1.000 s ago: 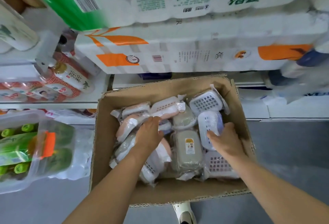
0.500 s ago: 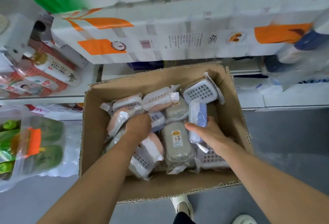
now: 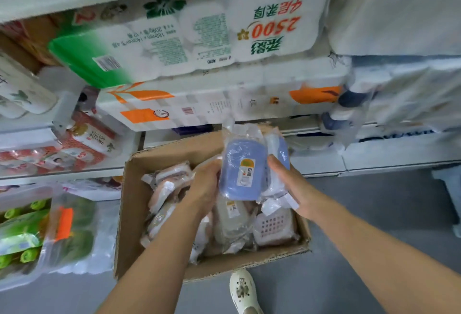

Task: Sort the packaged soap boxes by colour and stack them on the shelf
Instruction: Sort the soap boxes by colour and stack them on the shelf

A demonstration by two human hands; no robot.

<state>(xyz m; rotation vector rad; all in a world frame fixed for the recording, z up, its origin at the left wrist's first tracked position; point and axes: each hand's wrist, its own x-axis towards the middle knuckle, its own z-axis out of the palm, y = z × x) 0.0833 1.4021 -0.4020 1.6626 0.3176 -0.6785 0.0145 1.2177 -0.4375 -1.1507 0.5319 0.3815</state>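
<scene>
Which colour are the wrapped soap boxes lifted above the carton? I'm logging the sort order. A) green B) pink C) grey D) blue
D: the left hand and right hand hold blue soap boxes in clear wrap above the cardboard carton; pink and grey ones lie inside.

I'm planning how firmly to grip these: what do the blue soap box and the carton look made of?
Blue soap box: seemingly smooth hard plastic inside a clear crinkly film wrap, which glints and creases. Carton: matte brown corrugated cardboard; fluting shows on its cut edge.
</scene>
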